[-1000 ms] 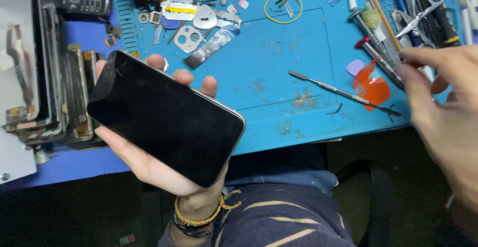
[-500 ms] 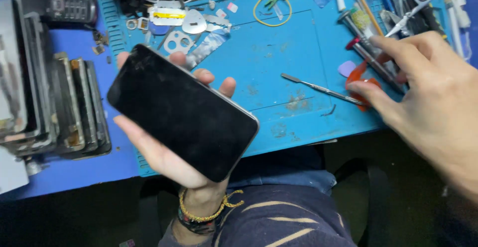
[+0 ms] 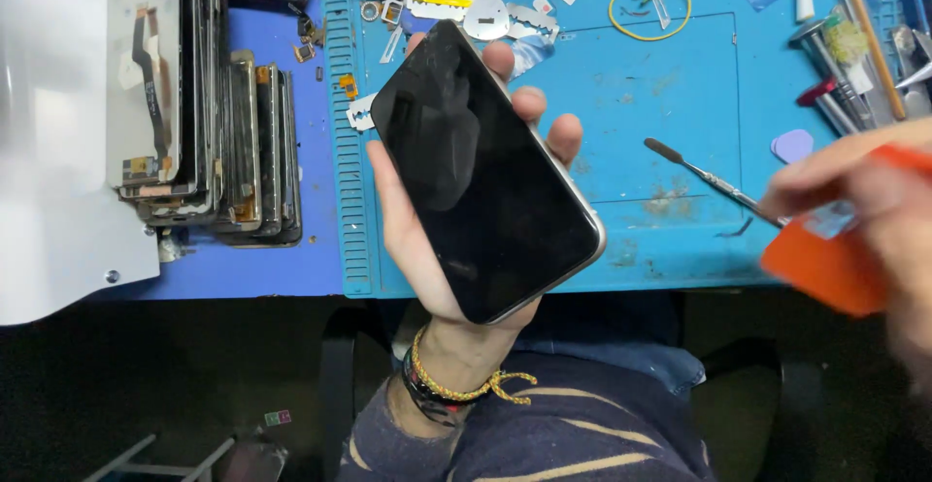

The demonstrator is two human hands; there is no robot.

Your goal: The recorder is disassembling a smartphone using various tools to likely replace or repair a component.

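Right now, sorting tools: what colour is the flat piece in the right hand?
Orange, blurred, head view.

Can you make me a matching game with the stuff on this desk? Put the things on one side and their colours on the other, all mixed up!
Things:
1. phone in the left hand
2. work mat
3. flat card in the right hand
4. loop of wire at the top of the mat

Colours:
A. yellow
B. orange
C. black
D. blue

Pairs: 1-C, 2-D, 3-B, 4-A
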